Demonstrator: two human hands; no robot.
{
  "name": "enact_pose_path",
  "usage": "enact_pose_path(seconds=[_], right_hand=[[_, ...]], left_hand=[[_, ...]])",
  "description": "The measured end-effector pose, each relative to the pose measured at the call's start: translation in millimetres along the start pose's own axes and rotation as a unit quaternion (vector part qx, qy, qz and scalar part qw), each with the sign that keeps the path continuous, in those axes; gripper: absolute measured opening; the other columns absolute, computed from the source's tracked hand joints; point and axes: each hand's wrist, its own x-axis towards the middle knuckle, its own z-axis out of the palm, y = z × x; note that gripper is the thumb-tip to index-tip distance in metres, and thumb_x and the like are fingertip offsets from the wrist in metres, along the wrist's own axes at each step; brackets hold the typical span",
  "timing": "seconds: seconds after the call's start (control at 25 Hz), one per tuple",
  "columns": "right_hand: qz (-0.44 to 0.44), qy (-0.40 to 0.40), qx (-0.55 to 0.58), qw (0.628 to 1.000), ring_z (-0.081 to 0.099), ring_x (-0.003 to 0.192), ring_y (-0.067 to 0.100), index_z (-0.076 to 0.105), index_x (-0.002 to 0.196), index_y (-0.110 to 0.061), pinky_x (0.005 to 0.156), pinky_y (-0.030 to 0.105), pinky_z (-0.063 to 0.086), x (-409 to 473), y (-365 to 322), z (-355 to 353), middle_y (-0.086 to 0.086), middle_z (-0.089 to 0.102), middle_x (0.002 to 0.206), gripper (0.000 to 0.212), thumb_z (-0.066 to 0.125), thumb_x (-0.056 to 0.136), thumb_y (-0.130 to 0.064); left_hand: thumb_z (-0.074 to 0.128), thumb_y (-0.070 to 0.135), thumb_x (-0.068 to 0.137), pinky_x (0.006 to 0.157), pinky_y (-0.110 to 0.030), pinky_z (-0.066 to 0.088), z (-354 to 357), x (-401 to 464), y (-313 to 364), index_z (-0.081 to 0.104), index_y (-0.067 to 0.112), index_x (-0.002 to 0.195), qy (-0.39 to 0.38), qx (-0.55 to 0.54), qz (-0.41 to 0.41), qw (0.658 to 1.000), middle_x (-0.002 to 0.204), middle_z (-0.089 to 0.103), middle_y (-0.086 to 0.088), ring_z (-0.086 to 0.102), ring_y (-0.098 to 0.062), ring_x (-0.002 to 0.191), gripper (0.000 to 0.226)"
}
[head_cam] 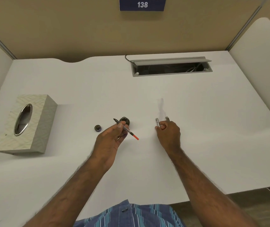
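Pinched pen (128, 131) in left hand (113, 141), clamped silver barrel (157, 122) in right hand (169, 133); probably needed nib lowered slowly, straight into ink bottle (125, 119) at 12 o'clock.

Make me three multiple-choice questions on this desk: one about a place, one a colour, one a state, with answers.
1. The tissue box stands on which side of the desk? A left B right C back middle
2. The end of the pen part in the left hand is? A green B orange C white
3. The ink bottle is? A capped B open C tipped over
Answers: A, near the left edge; B, its near end is orange; B, its cap lies apart beside it.
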Motion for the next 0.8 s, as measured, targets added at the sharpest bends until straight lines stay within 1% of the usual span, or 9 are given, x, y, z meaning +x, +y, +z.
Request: enact_pose_path(seconds=[0.08, 0.16, 0.24, 0.28, 0.36, 0.44, 0.56, 0.64, 0.8], right_hand=[[-0.005, 0.003, 0.004, 1.000, 0.042, 0.085, 0.013, 0.041, 0.058, -0.026, 0.074, 0.027, 0.037, 0.4, -2.4, 1.5, -0.009, 0.041, 0.061, 0.045, 0.076, 0.086, -0.016], [0.003, -0.003, 0.005, 1.000, 0.045, 0.081, 0.014, 0.046, 0.061, -0.027, 0.075, 0.028, 0.039, 0.5, -4.0, 0.7, -0.009, 0.044, 0.063, 0.039, 0.075, 0.087, -0.019], [0.004, 0.008, 0.011, 1.000, 0.052, 0.077, 0.016, 0.062, 0.076, -0.027, 0.077, 0.029, 0.044, -2.7, -5.0, -1.2, -0.009, 0.054, 0.073, 0.019, 0.076, 0.089, -0.025], [0.003, 0.018, 0.033, 0.999, 0.058, 0.082, 0.016, 0.070, 0.087, -0.024, 0.080, 0.030, 0.047, -7.8, -8.0, -4.6, -0.008, 0.061, 0.079, 0.009, 0.077, 0.091, -0.028], [0.008, 0.032, 0.107, 0.994, 0.067, 0.090, 0.011, 0.077, 0.098, -0.020, 0.086, 0.026, 0.054, -23.9, -19.4, -14.0, -0.008, 0.070, 0.084, 0.013, 0.077, 0.094, -0.033], [0.012, -0.005, 0.185, 0.983, 0.072, 0.086, 0.006, 0.080, 0.102, -0.023, 0.079, 0.019, 0.059, -42.5, -35.2, -24.2, -0.009, 0.076, 0.088, 0.018, 0.077, 0.095, -0.040], [0.022, -0.131, 0.277, 0.952, 0.079, 0.086, 0.017, 0.081, 0.109, -0.020, 0.069, 0.029, 0.064, -64.7, -55.7, -30.5, 0.000, 0.082, 0.093, 0.021, 0.079, 0.095, -0.036], [0.029, -0.179, 0.313, 0.932, 0.079, 0.084, 0.020, 0.080, 0.112, -0.016, 0.068, 0.031, 0.064, -74.8, -65.7, -30.3, 0.007, 0.083, 0.093, 0.025, 0.084, 0.092, -0.030], [0.043, -0.185, 0.356, 0.915, 0.076, 0.077, 0.019, 0.082, 0.108, -0.009, 0.067, 0.032, 0.063, -80.9, -76.8, -25.2, 0.008, 0.082, 0.087, 0.018, 0.084, 0.091, -0.014]], left_hand=[[0.062, 0.010, 0.103, 0.104, -0.038, 0.055, -1.1, 3.4, 1.6, 0.087, 0.012, 0.088, -0.003, 0.001, -0.002, 1.000, 0.106, 0.081, -0.011, 0.071, -0.028, 0.113, 0.029], [0.062, 0.011, 0.103, 0.105, -0.038, 0.054, -1.3, 6.6, 2.1, 0.087, 0.012, 0.088, -0.009, 0.006, -0.004, 1.000, 0.110, 0.081, -0.010, 0.071, -0.027, 0.114, 0.029], [0.063, 0.011, 0.103, 0.107, -0.039, 0.054, -2.9, 9.9, 1.9, 0.087, 0.012, 0.089, -0.009, 0.001, -0.009, 1.000, 0.112, 0.081, -0.011, 0.071, -0.028, 0.115, 0.028], [0.063, 0.011, 0.103, 0.108, -0.040, 0.054, -3.5, 11.7, 1.7, 0.086, 0.011, 0.092, -0.009, -0.003, -0.013, 1.000, 0.115, 0.081, -0.013, 0.071, -0.029, 0.116, 0.026], [0.063, 0.012, 0.103, 0.112, -0.042, 0.052, -4.4, 15.9, 1.9, 0.083, 0.007, 0.101, -0.011, -0.005, -0.018, 1.000, 0.124, 0.078, -0.017, 0.070, -0.031, 0.121, 0.021], [0.062, 0.013, 0.104, 0.113, -0.042, 0.051, -4.0, 19.5, 2.8, 0.081, 0.006, 0.106, -0.015, -0.002, -0.019, 1.000, 0.124, 0.078, -0.016, 0.070, -0.031, 0.120, 0.020], [0.061, 0.014, 0.105, 0.111, -0.040, 0.053, -4.0, 24.0, 2.3, 0.079, 0.005, 0.111, -0.018, -0.003, -0.023, 1.000, 0.122, 0.077, -0.016, 0.071, -0.027, 0.116, 0.021], [0.061, 0.016, 0.105, 0.111, -0.040, 0.053, -5.4, 27.1, 0.6, 0.076, 0.003, 0.118, -0.025, -0.009, -0.026, 0.999, 0.128, 0.075, -0.020, 0.071, -0.027, 0.116, 0.023], [0.061, 0.017, 0.105, 0.110, -0.040, 0.054, -4.0, 31.5, -2.3, 0.074, 0.003, 0.121, -0.039, -0.022, -0.036, 0.998, 0.121, 0.075, -0.016, 0.072, -0.024, 0.110, 0.025]])
